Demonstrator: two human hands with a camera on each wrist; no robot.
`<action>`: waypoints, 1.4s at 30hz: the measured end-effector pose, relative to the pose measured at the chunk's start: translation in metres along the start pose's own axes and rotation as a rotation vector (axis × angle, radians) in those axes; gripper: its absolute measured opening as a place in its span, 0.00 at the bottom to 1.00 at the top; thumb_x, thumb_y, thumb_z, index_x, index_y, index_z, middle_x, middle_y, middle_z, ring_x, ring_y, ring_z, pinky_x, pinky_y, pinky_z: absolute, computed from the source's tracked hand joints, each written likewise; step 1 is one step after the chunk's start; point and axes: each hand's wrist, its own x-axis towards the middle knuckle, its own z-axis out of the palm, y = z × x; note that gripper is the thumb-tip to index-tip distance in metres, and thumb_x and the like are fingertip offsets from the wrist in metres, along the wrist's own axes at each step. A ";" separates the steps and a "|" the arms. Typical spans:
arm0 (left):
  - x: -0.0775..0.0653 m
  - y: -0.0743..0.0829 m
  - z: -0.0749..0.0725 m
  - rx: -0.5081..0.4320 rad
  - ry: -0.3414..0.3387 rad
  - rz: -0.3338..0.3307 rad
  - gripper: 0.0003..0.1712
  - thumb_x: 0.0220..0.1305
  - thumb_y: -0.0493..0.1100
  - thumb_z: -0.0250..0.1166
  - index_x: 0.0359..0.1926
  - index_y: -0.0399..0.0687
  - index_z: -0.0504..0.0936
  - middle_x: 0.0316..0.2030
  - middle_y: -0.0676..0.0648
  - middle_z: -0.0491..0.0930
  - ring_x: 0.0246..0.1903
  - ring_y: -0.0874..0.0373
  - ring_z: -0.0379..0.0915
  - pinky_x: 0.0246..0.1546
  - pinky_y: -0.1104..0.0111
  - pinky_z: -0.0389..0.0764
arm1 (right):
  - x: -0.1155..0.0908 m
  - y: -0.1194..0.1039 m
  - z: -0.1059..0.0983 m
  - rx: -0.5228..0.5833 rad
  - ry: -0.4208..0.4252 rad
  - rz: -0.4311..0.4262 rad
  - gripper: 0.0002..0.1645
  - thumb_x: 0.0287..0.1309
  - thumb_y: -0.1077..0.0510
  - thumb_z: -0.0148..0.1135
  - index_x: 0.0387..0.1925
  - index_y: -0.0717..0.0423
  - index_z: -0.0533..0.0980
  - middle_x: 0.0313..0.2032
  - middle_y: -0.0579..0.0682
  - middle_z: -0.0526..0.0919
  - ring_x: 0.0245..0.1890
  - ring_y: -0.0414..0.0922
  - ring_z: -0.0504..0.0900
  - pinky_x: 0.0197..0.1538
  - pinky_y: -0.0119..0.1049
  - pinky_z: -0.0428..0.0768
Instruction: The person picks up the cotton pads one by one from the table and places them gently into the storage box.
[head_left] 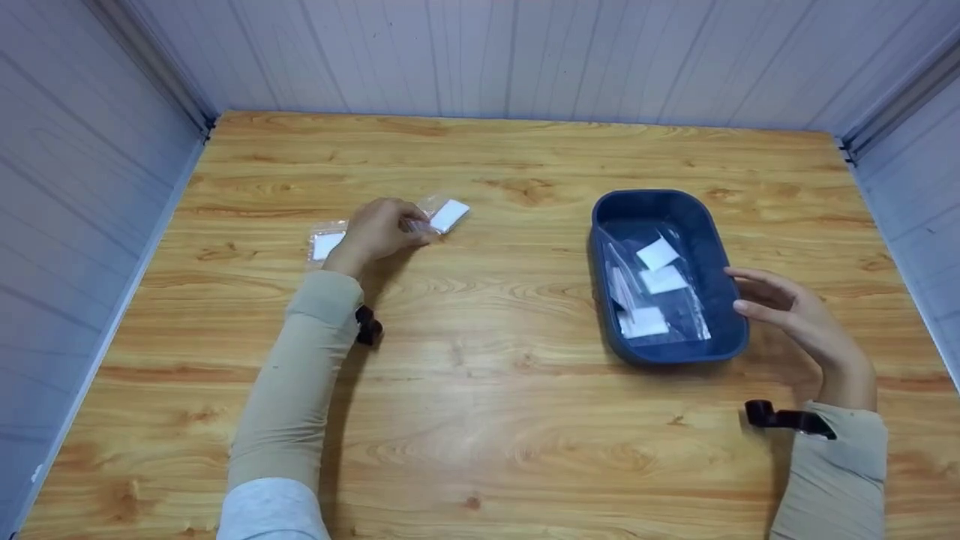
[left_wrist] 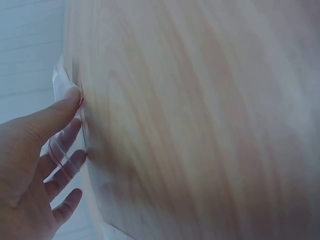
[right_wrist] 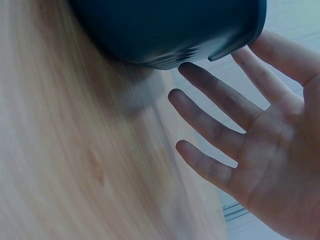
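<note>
My left hand (head_left: 381, 229) pinches a small clear zip bag (head_left: 448, 216) with a white slip in it, low over the left half of the table. In the left wrist view, the thumb and fingertips hold the filmy plastic of this bag (left_wrist: 61, 86). A second clear bag with a white slip (head_left: 327, 245) lies just left of that hand, partly covered by it. My right hand (head_left: 814, 322) touches the right side of a dark blue bin (head_left: 651, 195). Its fingers (right_wrist: 215, 130) are spread and nearly straight in the right wrist view.
Several clear bags with white slips (head_left: 643, 322) lie inside the bin. The wood-grain table (head_left: 480, 420) is bordered by pale panel walls (head_left: 480, 60) at the back and both sides. Black bands with small mounts (head_left: 367, 325) sit on both wrists.
</note>
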 end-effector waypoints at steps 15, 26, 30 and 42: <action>-0.004 0.005 -0.002 -0.028 0.094 -0.012 0.16 0.61 0.49 0.72 0.47 0.47 0.86 0.42 0.48 0.85 0.42 0.52 0.78 0.47 0.56 0.73 | 0.001 0.001 0.000 -0.026 0.007 0.032 0.30 0.71 0.57 0.58 0.71 0.54 0.65 0.61 0.38 0.73 0.56 0.30 0.73 0.51 0.21 0.74; -0.007 0.017 -0.009 -0.054 0.179 -0.045 0.19 0.61 0.55 0.71 0.47 0.50 0.85 0.45 0.49 0.83 0.44 0.52 0.77 0.47 0.56 0.73 | 0.000 0.001 -0.001 -0.005 -0.001 -0.018 0.30 0.71 0.61 0.57 0.71 0.55 0.65 0.62 0.38 0.72 0.58 0.30 0.72 0.52 0.22 0.74; -0.010 0.022 -0.010 -0.074 0.215 -0.056 0.19 0.62 0.56 0.70 0.48 0.51 0.85 0.46 0.50 0.82 0.45 0.53 0.77 0.47 0.56 0.73 | 0.000 0.000 -0.001 -0.023 0.002 0.009 0.30 0.71 0.59 0.57 0.72 0.53 0.65 0.63 0.40 0.72 0.58 0.30 0.72 0.52 0.21 0.73; -0.013 0.035 -0.013 -0.074 0.361 -0.008 0.21 0.62 0.58 0.70 0.48 0.49 0.85 0.44 0.49 0.83 0.40 0.54 0.77 0.40 0.56 0.74 | 0.000 0.000 0.000 -0.016 -0.004 0.005 0.30 0.71 0.59 0.57 0.72 0.54 0.64 0.64 0.41 0.72 0.58 0.30 0.72 0.53 0.21 0.73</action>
